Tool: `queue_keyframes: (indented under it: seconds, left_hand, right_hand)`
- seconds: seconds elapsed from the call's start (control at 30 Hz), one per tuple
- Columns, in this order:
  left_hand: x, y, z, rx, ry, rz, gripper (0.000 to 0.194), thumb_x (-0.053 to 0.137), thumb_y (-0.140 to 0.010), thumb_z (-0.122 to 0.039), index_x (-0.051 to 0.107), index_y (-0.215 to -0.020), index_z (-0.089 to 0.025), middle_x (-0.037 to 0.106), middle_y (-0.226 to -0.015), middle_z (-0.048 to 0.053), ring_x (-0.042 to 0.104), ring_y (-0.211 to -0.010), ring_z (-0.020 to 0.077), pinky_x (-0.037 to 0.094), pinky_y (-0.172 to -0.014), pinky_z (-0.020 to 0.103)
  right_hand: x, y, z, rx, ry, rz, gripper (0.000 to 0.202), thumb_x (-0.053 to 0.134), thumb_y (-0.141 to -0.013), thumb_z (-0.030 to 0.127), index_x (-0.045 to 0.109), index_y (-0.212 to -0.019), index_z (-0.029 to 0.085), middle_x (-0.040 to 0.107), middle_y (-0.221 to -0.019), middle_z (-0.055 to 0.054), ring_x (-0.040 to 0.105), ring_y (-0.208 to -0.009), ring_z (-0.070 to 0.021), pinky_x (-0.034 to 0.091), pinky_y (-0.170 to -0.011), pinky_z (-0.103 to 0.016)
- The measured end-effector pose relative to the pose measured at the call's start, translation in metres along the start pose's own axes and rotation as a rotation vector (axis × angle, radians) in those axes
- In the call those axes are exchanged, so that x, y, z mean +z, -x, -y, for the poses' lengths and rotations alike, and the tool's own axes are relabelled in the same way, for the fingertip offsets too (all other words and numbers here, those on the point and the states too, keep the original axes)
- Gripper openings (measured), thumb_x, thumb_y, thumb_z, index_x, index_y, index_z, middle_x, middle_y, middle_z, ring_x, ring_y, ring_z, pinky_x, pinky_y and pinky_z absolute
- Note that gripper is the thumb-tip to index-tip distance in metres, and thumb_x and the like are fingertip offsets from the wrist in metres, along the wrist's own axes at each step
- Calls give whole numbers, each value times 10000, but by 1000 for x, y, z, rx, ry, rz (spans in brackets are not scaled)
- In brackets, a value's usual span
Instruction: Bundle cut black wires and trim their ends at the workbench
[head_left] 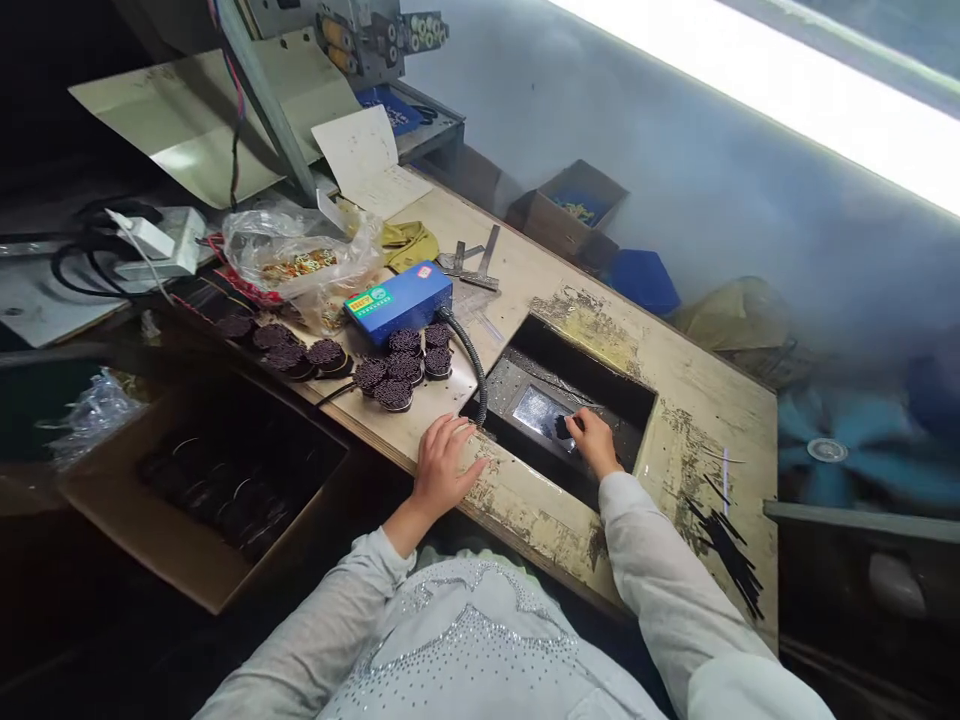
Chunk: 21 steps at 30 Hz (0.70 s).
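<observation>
My left hand (444, 465) lies on the near edge of the wooden table, fingers stretched out and holding nothing. Inside a dark sunken recess, my right hand (595, 440) pinches a small black piece (562, 427). That piece is over a shiny silver rectangle (534, 408) set in a dark frame; whether it touches the surface I cannot tell. Left of the recess, several round dark bundles (405, 368) with knobbly tops sit in front of a blue box (401, 302). A dark flexible hose (472, 352) runs from this box to the recess beside my left hand.
Black strips (731, 560) lie at the table's right end. A clear plastic bag (300, 255) of small gold-coloured parts, metal squares (480, 265) and an open notebook (367, 165) are farther back. A cardboard box (150, 510) of dark items stands lower left; a blue fan (827, 450) is at right.
</observation>
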<state>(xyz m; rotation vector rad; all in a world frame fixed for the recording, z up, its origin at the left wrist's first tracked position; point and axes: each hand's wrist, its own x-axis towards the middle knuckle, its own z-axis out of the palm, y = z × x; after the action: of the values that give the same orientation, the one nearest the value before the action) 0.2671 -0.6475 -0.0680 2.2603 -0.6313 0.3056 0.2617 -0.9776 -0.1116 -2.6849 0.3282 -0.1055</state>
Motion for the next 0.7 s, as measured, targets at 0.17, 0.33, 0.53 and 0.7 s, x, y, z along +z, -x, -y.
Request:
queue_keyframes:
  seconds: [0.17, 0.33, 0.53, 0.7]
  left_hand:
    - [5, 2, -2, 19, -74, 9, 410, 589, -848, -345, 537, -1221, -181, 581, -1250, 117, 443, -1258, 295, 370, -1049, 466]
    - [4, 1, -3, 27, -71, -6, 397, 588, -849, -324, 540, -1212, -170, 590, -1232, 122, 452, -1248, 294, 379, -1042, 458]
    - [5, 1, -3, 16, -61, -13, 384, 582, -850, -308, 546, -1208, -173, 596, -1221, 122, 459, -1245, 289, 386, -1040, 458]
    - [5, 1, -4, 11, -60, -18, 373, 576, -853, -304, 550, -1203, -178, 602, -1215, 120, 466, -1244, 285, 394, -1035, 454]
  right_hand:
    - [17, -15, -8, -36, 268, 148, 231, 451, -916, 377, 598, -913, 199, 658, -912, -75, 589, -787, -200, 385, -679, -287]
    - [20, -23, -10, -48, 347, 209, 222, 458, -930, 369, 600, -950, 199, 649, -931, -71, 590, -770, -195, 374, -661, -281]
    - [18, -27, -7, -58, 391, 237, 232, 449, -947, 373, 593, -976, 193, 633, -968, -78, 586, -776, -193, 368, -655, -276]
    - [20, -29, -6, -62, 424, 264, 282, 394, -974, 379, 588, -1016, 178, 624, -1000, -89, 584, -771, -187, 353, -649, -275]
